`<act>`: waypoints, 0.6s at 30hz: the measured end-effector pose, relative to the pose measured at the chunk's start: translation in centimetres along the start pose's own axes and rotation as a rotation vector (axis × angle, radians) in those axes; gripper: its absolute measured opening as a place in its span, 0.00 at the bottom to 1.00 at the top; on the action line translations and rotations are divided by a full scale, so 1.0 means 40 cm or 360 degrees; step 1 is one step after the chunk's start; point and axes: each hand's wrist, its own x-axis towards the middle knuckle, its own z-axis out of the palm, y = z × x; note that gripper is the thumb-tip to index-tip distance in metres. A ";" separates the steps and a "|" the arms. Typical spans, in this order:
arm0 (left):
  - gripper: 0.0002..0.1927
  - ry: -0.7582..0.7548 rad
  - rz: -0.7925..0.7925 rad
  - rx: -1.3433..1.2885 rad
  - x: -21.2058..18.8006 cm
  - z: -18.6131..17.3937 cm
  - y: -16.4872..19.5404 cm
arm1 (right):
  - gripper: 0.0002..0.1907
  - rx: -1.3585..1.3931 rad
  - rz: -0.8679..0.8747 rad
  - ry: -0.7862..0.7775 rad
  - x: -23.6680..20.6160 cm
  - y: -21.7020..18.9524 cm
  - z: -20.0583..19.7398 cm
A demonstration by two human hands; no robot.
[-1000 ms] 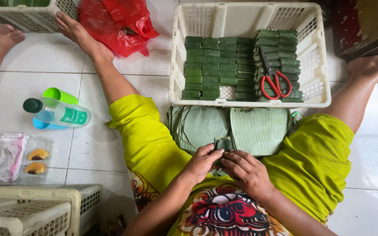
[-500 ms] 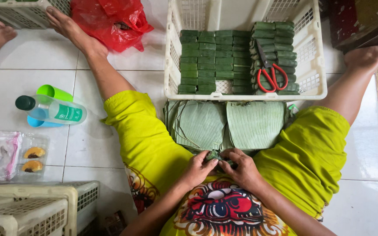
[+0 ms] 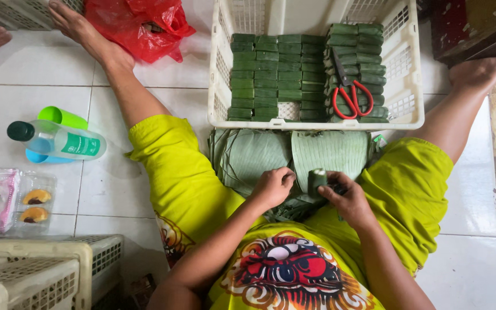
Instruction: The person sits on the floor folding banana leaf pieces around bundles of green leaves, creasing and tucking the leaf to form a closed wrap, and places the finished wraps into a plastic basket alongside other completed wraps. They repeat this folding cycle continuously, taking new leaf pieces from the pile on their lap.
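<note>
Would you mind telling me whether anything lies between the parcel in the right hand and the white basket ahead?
Nothing solid: the right hand holds the leaf parcel above flat banana leaves, which reach the white basket. Red scissors lie on the stacked parcels.

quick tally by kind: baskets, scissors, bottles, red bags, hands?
White baskets: 3, the big one, two stacked bottom left
Red-handled scissors: 1
Clear bottle: 1
Red plastic bag: 1
Hands: 2, left hand, right hand
Total: 8

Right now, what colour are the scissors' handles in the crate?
Red, on the scissors in the white crate; head view.
</note>
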 end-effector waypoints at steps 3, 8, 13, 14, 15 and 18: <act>0.09 0.0066 -0.0022 0.0327 0.040 0.031 -0.018 | 0.16 0.0241 0.0004 0.0308 0.032 0.012 -0.019; 0.12 -0.0279 -0.0596 -0.0055 0.068 0.037 -0.006 | 0.17 0.0488 0.0030 0.0344 0.071 0.006 0.000; 0.10 -0.0086 -0.0701 -0.0337 0.093 0.028 0.022 | 0.18 0.0283 0.0144 0.0276 0.078 -0.005 0.032; 0.10 -0.0056 -0.0717 -0.0356 0.101 0.027 0.024 | 0.18 0.0302 0.0126 0.0266 0.078 -0.007 0.036; 0.10 -0.0024 -0.0731 -0.0376 0.108 0.026 0.025 | 0.18 0.0318 0.0107 0.0256 0.079 -0.007 0.038; 0.10 -0.0065 -0.0616 -0.0182 0.122 0.035 0.022 | 0.18 0.0290 0.0069 0.0309 0.075 -0.004 0.032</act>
